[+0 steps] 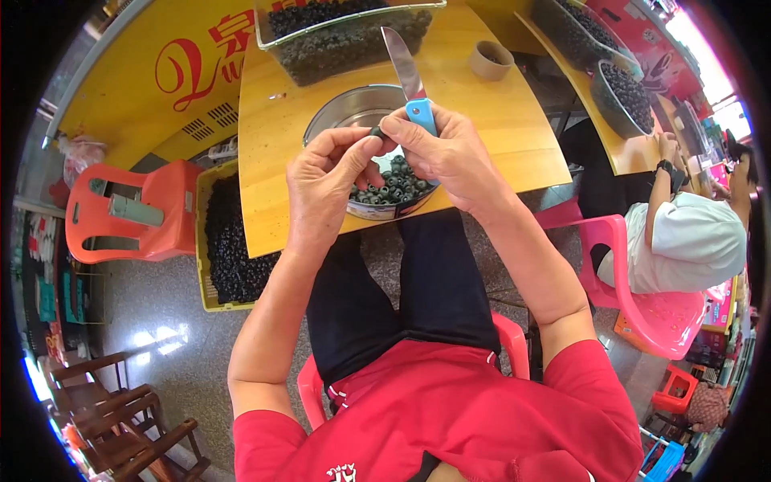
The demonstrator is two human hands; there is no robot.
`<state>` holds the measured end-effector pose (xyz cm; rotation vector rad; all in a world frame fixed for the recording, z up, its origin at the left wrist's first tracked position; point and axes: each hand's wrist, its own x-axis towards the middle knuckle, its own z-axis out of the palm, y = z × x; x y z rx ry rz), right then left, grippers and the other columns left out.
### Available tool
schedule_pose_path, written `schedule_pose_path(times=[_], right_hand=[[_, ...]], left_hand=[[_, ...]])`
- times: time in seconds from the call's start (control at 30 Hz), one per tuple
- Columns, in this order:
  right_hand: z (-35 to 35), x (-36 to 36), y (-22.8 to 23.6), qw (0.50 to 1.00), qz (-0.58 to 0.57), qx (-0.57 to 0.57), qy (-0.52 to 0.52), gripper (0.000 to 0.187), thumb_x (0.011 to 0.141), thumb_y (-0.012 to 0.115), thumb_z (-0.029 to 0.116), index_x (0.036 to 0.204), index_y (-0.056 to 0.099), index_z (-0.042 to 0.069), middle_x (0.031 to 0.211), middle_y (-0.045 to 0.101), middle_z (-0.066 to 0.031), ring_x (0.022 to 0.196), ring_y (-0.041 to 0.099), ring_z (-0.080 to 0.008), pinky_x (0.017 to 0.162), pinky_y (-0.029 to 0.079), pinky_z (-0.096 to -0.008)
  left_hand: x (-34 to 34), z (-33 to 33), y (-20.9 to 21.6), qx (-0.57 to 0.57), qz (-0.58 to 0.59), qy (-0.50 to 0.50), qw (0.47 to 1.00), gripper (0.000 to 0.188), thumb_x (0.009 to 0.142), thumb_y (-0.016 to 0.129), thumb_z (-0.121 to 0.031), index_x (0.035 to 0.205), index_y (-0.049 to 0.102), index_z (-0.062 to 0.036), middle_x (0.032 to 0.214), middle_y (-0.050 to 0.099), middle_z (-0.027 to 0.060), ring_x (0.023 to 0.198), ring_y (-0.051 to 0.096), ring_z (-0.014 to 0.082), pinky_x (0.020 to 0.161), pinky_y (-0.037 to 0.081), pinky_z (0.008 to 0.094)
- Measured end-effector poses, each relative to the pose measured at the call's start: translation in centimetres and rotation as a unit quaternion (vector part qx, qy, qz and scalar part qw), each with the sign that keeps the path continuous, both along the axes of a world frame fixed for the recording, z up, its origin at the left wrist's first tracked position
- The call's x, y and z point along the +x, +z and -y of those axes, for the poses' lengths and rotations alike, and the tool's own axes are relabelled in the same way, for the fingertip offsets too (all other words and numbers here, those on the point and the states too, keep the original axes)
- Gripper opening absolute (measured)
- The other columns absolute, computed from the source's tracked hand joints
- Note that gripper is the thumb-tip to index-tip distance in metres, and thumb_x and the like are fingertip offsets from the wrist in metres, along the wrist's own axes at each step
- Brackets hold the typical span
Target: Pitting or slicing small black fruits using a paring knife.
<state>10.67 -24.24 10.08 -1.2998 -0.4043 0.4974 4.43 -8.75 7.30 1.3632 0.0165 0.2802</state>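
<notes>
My left hand (328, 170) pinches a small dark round piece (376, 132), like an olive or a snail, between thumb and fingertips. Beside it, the thumb of my right hand (442, 149) meets the same piece. That right hand also grips the blue handle of a knife (420, 115), whose blade points up and away from me. Both hands hover over a round metal bowl (321, 110) at the table's near side. Inside the bowl lie many dark greenish round pieces (397, 186), some showing pale spots. Fingers cover part of the held piece.
The yellow table (273, 189) carries a clear bin (345, 52) of dark pieces and a small brown cup (491, 61). A yellow crate (210, 297) of dark pieces stands left, near an orange chair (173, 205). At right, a person (683, 233) sits on a pink chair (650, 321).
</notes>
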Motion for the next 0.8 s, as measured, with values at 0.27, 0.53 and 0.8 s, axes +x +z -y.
schedule_pose_path(times=[0.27, 0.53, 0.8], right_hand=[[0.1, 0.2, -0.6, 0.999, 0.041, -0.010, -0.019, 0.021, 0.093, 0.061, 0.024, 0.097, 0.061, 0.003, 0.068, 0.051, 0.0061, 0.052, 0.038, 0.0002, 0.045, 0.027, -0.0177], [1.5, -0.5, 0.1, 0.945, 0.294, -0.109, -0.089, 0.021, 0.095, 0.058, 0.021, 0.106, 0.061, 0.003, 0.076, 0.059, -0.0007, 0.065, 0.053, -0.0076, 0.058, 0.043, -0.0233], [2.4, -0.8, -0.9, 0.820, 0.530, -0.189, -0.105, 0.017, 0.089, 0.063, 0.012, 0.102, 0.061, 0.001, 0.084, 0.063, -0.0121, 0.070, 0.061, -0.0286, 0.060, 0.049, -0.0353]], left_hand=[[-0.1, 0.9, 0.5, 0.032, 0.013, 0.014, 0.999, 0.019, 0.090, 0.064, -0.010, 0.104, 0.063, 0.0027, 0.086, 0.068, 0.0052, 0.064, 0.058, 0.0064, 0.058, 0.044, 0.0183], [-0.5, 0.7, 0.5, 0.026, 0.012, 0.023, 0.999, 0.018, 0.091, 0.062, -0.010, 0.104, 0.061, 0.0018, 0.084, 0.066, 0.0041, 0.066, 0.058, 0.0067, 0.059, 0.044, 0.0187], [-0.4, 1.4, 0.2, -0.020, 0.032, -0.010, 0.999, 0.018, 0.093, 0.060, -0.014, 0.105, 0.058, -0.0003, 0.080, 0.061, 0.0032, 0.067, 0.055, 0.0082, 0.060, 0.041, 0.0193]])
